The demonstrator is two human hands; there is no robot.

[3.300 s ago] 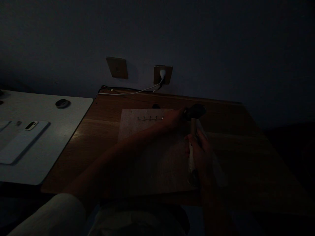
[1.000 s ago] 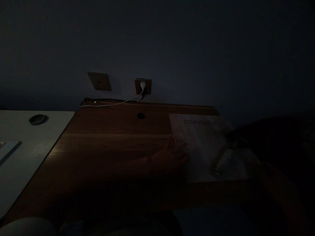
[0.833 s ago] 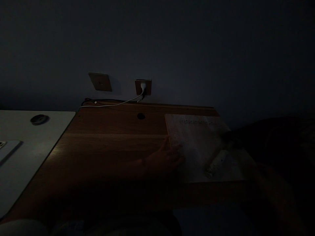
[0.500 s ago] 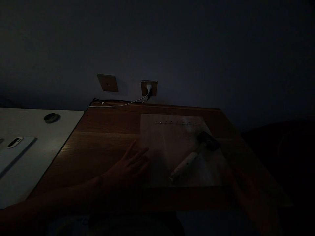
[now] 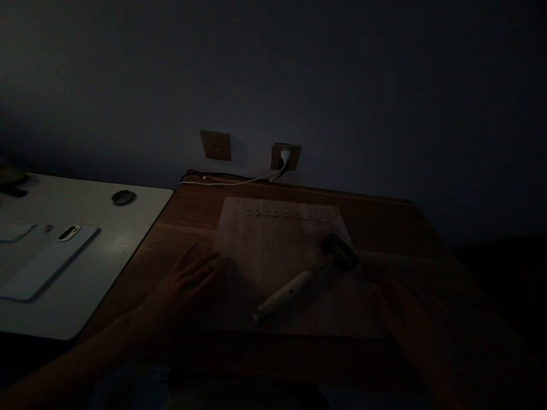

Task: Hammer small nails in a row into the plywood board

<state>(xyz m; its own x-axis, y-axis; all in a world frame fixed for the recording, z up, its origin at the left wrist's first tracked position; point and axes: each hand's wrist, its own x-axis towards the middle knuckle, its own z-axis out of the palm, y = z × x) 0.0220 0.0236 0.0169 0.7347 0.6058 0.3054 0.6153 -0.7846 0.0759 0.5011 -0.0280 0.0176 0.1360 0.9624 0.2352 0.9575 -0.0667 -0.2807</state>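
In the dim light, a pale wooden board (image 5: 265,259) lies on the brown table. Along its far edge runs a row of several small upright metal nails (image 5: 276,214). A mallet (image 5: 287,293) rests across the board, its dark head at the right and its light handle slanting towards me. My left hand (image 5: 194,285) is at the board's left edge, fingers spread and holding nothing. At the right edge is my right hand (image 5: 410,313), its fingers stretched out beside the board; they are very dark and partly lost in shadow.
A white table (image 5: 98,262) adjoins on the left, bearing a phone (image 5: 47,267) and a small round dark object (image 5: 123,197). On the wall are a blank-looking plate (image 5: 216,146) and a socket (image 5: 293,165) with a white plug (image 5: 285,155). Cables (image 5: 226,183) run along the table's back edge.
The view has turned to the left. Against the table, the board has shifted left with the mallet on it. My left hand has moved left, and my right hand is nearer the board.
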